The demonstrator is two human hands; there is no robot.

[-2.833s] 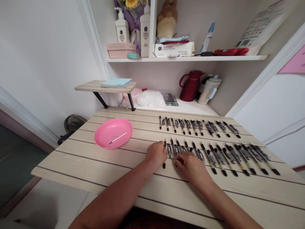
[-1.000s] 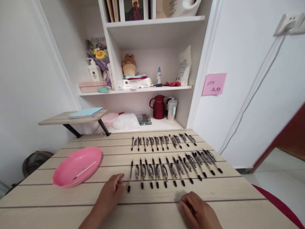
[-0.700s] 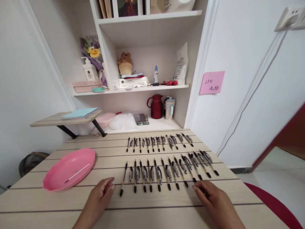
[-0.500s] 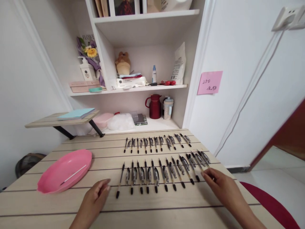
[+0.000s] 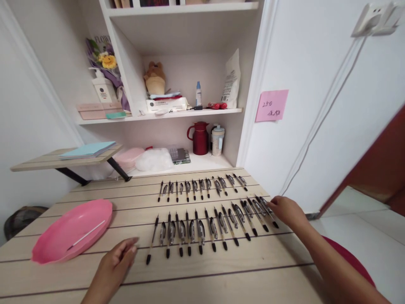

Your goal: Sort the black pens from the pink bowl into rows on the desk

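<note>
Two rows of uncapped black pens lie on the slatted wooden table, with dark clear-clipped pen caps beside them. My left hand rests on the table left of the near row, fingers loosely curled, thumb apart, holding nothing. At the right end of that row, my right hand has thumb and fingers pinched at a pen cap by the last pen; the fingertips partly hide it. The far row lies behind, untouched by either hand.
A pink tray holding a thin white stick stands at the left. Behind it is a small raised shelf with blue paper. A red jug and a cup stand in the cabinet. A white cable hangs at the right.
My right hand has moved up and away from me, from the near end of the last pen to the cap beside it. My left hand stays by the first pen. The view has shifted slightly.
</note>
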